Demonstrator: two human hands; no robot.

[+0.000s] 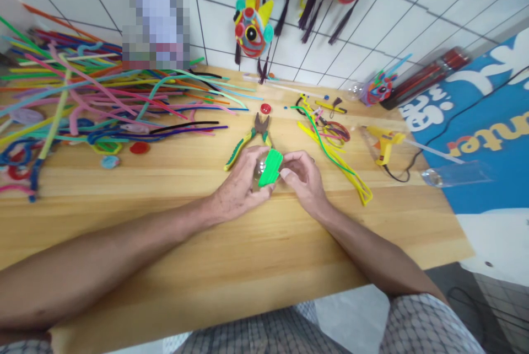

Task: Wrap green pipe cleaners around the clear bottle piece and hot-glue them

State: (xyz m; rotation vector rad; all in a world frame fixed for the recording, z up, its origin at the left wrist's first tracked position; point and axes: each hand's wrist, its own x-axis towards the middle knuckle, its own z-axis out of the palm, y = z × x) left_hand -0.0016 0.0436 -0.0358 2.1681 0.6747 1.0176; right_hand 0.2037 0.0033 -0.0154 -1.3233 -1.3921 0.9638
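Clear ball [260, 169] with a green patch [271, 167], held in our left hand

Our left hand [242, 178] is curled round the ball, fingers on the far side and thumb on the near side, with the green patch facing our right. Our right hand [305, 178] is partly curled beside it, its thumb and fingertips at the patch's right edge; we cannot tell whether they pinch anything. Our left fingers hide part of the ball, and our right fingertips blur into the patch's edge.

Just beyond our hands lie pliers [261, 125], jaws pointing away and spread, with their handles partly behind our left hand. A red disc [265, 108] sits past their tips. To our right are yellow pipe cleaners [359, 182], a long green pipe cleaner [324, 145] and a yellow glue gun [384, 143]; the small tangle behind them is hard to make out. To our left spreads a pile of coloured pipe cleaners [103, 89], cut off by the view's edge. Beyond, a colourful mask [253, 34] hangs before the tiled wall [223, 23], near a pixelated patch.
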